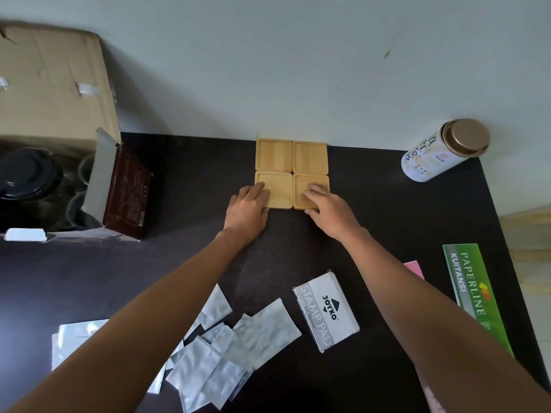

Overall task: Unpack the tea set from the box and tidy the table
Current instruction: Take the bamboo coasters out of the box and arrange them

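Note:
Several square wooden coasters [274,155] lie in a two-by-two block against the wall on the dark table [185,189]. My left hand [249,208] rests flat with its fingertips on the near left coaster [281,189]. My right hand [329,208] rests with its fingers on the near right coaster [304,181]. Neither hand grips anything. The open cardboard box [53,93] stands at the far left. Inside it I see a dark teapot [28,177] and dark cups [85,166].
A white tea canister [432,153] with a brown lid stands at the far right by the wall. Near me lie several silver sachets [238,335], a stamp pad box [326,311], a green receipt book [474,296] and a pink pad [416,268]. The table's right edge is close.

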